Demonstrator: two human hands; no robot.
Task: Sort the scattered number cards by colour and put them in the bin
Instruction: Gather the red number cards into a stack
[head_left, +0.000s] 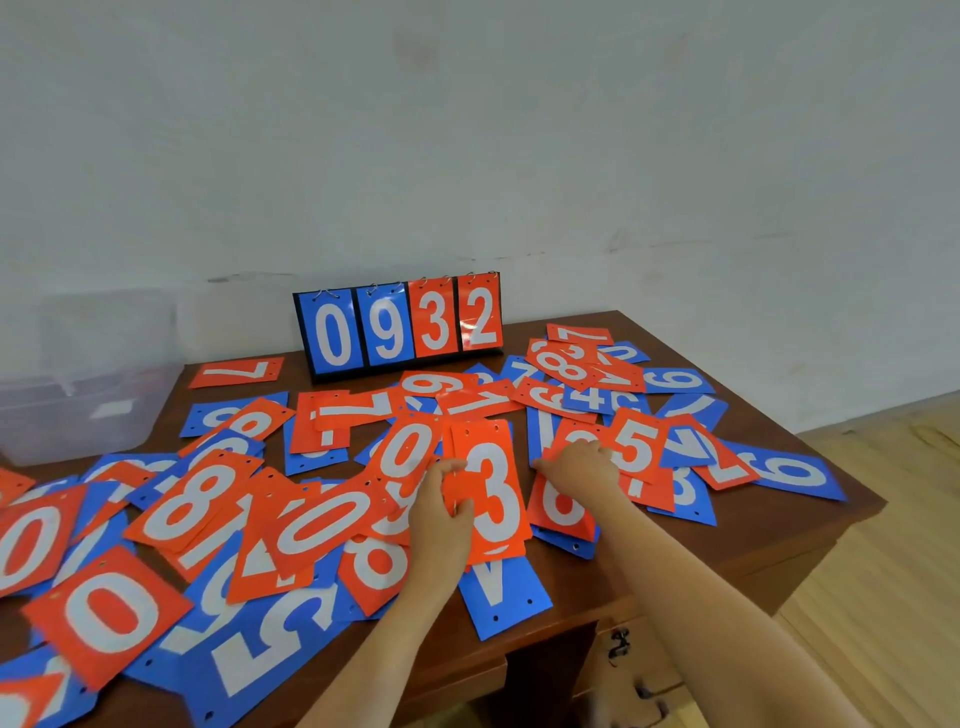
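Observation:
Red and blue number cards lie scattered over a brown wooden table (691, 551). My left hand (441, 512) grips a small stack of red cards (491, 491) by its left edge, a white 3 on top. My right hand (579, 465) rests palm down, fingers curled, on a red card (561, 512) just right of the stack; whether it pinches that card I cannot tell. A red 5 card (636, 444) lies beside the right fingers. The clear plastic bin (78, 395) stands at the far left.
A flip scoreboard (400, 325) showing 0 9 3 2 stands at the table's back edge against the white wall. Blue cards (501, 597) overhang the front edge. Wooden floor (883, 597) lies to the right.

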